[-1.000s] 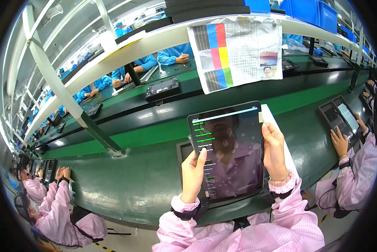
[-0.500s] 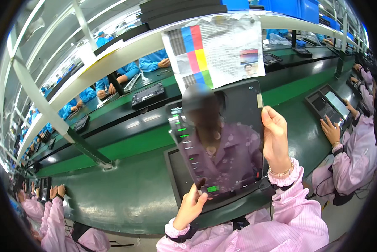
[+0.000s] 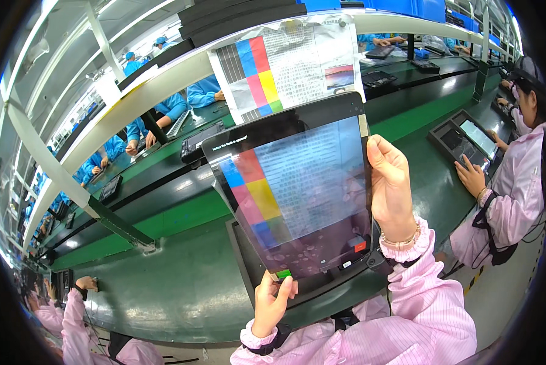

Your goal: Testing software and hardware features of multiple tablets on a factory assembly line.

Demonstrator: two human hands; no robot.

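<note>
I hold a black tablet (image 3: pixel 321 225) upright between both hands, tilted a little to one side. Its screen shows a picture of coloured blocks and printed lines, with a green patch at the lower left and a red one at the lower right. My left hand (image 3: pixel 272 301) pinches the lower left corner, thumb in front. My right hand (image 3: pixel 391 182) grips the right edge near the top, its fingers partly hidden behind. Beyond the tablet hangs a printed sheet (image 3: pixel 309 67) with colour blocks, text and a small photo. Under the tablet lies a dark tray (image 3: pixel 239 243), mostly covered.
The green bench (image 3: pixel 163 286) curves past me. A person in pink (image 3: pixel 510 176) works at the right beside another dark tray (image 3: pixel 437 137). A white frame post (image 3: pixel 48 152) stands at left. Across the conveyor, people in blue (image 3: pixel 169 109) work beside black devices. Blue bins (image 3: pixel 400 9) sit above.
The tablet's screen has gone from a dark display with small green marks to a picture of the coloured sheet. My view has shifted slightly to the right; both hands keep their grip.
</note>
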